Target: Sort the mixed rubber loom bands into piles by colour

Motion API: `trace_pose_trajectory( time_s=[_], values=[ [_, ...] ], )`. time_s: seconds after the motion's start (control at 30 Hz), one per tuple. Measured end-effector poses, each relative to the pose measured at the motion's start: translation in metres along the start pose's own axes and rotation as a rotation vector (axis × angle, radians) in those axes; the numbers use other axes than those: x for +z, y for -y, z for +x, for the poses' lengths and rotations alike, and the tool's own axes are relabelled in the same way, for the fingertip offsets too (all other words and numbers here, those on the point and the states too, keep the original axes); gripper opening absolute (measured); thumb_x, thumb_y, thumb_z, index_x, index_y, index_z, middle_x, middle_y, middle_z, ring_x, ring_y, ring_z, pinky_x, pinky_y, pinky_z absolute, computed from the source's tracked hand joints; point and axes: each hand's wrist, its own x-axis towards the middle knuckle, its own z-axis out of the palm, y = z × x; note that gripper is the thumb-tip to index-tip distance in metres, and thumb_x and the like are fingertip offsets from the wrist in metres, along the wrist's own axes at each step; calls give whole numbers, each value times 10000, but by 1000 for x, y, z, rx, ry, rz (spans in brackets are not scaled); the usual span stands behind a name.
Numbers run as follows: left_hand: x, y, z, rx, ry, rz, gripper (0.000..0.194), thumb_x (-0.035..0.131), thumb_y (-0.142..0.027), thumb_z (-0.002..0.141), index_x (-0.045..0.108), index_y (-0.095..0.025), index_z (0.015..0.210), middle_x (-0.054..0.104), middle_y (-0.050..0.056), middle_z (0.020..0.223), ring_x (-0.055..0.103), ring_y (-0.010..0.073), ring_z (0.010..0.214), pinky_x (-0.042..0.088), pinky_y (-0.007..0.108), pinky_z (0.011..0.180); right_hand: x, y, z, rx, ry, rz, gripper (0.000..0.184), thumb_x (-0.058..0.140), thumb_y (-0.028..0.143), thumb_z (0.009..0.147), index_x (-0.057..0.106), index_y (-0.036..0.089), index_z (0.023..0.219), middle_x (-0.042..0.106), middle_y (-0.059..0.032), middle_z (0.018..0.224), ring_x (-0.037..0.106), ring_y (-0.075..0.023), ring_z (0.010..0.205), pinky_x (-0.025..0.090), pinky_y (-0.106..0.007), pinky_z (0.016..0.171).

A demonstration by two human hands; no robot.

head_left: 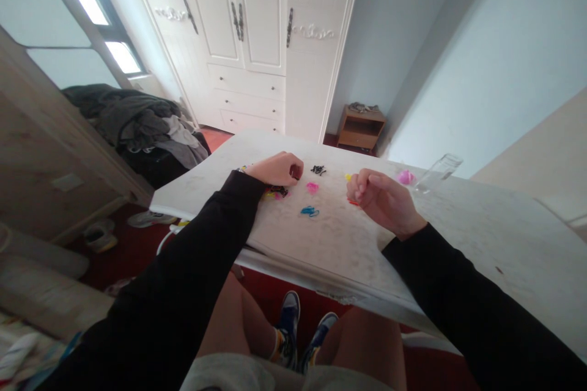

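My left hand [280, 169] is held low over the left part of the white table, its fingers curled together; what they hold, if anything, is too small to make out. Under it lies a mixed heap of small bands [278, 192], with black, pink and yellow showing. Between my hands are small separate piles of thin bands: black [318, 169], pink [312, 187] and blue [309, 211]. My right hand [380, 197] is closed too, fingertips pressed together, contents hidden. Beside its fingertips sit a yellow pile [348, 177] and a red one [352, 201], partly covered.
A pink rounded object [406, 177] and a clear container [440, 172] are on the table [463, 226] beyond my right hand. Behind stand a white wardrobe [257, 43] and a small wooden cabinet [361, 128]. Clothes [137, 122] are heaped at left. My legs are under the table's front edge.
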Motion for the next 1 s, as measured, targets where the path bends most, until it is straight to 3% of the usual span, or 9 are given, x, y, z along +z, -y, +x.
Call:
trace_pose_trajectory(
  time_s=[0.17, 0.4, 0.57, 0.67, 0.87, 1.0],
  values=[
    [0, -1, 0, -4, -8, 5, 132, 636, -109, 641, 712, -194, 707, 692, 4, 681, 608, 150, 625, 438, 285, 637, 1, 0, 0, 6, 6, 4, 250, 710, 345, 881, 710, 187, 687, 587, -11, 653, 499, -144, 642, 360, -305, 623],
    [-1, -4, 2, 71, -165, 15, 151, 631, -69, 650, 701, -166, 743, 698, 4, 678, 655, 151, 657, 476, 261, 658, 5, 2, 0, 4, -28, -40, 255, 769, 375, 839, 720, 201, 659, 588, -8, 638, 502, -148, 637, 362, -304, 618],
    [2, -10, 3, 183, -299, -90, 95, 660, -91, 730, 696, -161, 782, 770, 31, 772, 725, 154, 728, 542, 251, 728, 4, -2, 3, 32, -188, -98, 303, 891, 391, 759, 695, 195, 635, 592, 7, 614, 498, -117, 605, 349, -268, 587],
    [5, -12, 5, 198, -335, -147, 41, 690, -120, 774, 696, -159, 785, 777, 37, 775, 740, 149, 732, 560, 238, 728, 0, -7, 5, 58, -293, -147, 342, 957, 466, 714, 738, 203, 715, 596, 22, 592, 494, -106, 577, 354, -249, 565],
    [15, -6, 13, 153, -394, -163, 55, 708, -115, 790, 694, -158, 760, 762, 24, 745, 709, 123, 677, 554, 212, 668, -3, -10, 8, 0, -358, -163, 395, 1001, 500, 642, 774, 210, 783, 687, 3, 700, 575, -107, 645, 460, -248, 636],
    [22, -5, 21, 163, -420, -212, 45, 725, -118, 800, 709, -154, 780, 774, 35, 766, 723, 133, 712, 567, 226, 701, -5, -12, 11, -7, -390, -231, 364, 963, 475, 651, 740, 213, 768, 661, 16, 677, 559, -110, 626, 450, -261, 619]
  ],
)
